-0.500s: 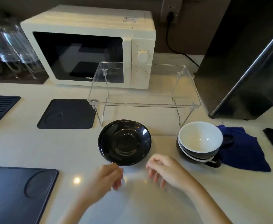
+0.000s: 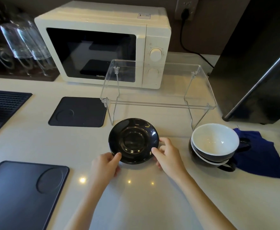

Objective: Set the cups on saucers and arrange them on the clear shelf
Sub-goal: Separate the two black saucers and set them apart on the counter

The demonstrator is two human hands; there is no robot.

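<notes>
A black saucer stack [image 2: 133, 140] lies on the white counter in front of the clear shelf [image 2: 157, 103]. My left hand [image 2: 105, 165] touches the saucers' near-left rim with its fingertips. My right hand [image 2: 167, 154] grips the near-right rim, thumb on top. Two stacked cups [image 2: 214, 141], black outside and white inside, stand to the right, their handles pointing right. Nothing stands on the shelf top.
A white microwave [image 2: 102, 45] stands behind the shelf. A blue cloth [image 2: 260, 156] lies right of the cups. Dark mats [image 2: 77, 112] [image 2: 23, 193] lie to the left, upturned glasses [image 2: 23, 42] at back left, a dark appliance [image 2: 260, 63] at right.
Both hands have moved forward from the bare counter to the saucers' near rim and now touch it on either side. Saucers and cups have not moved.
</notes>
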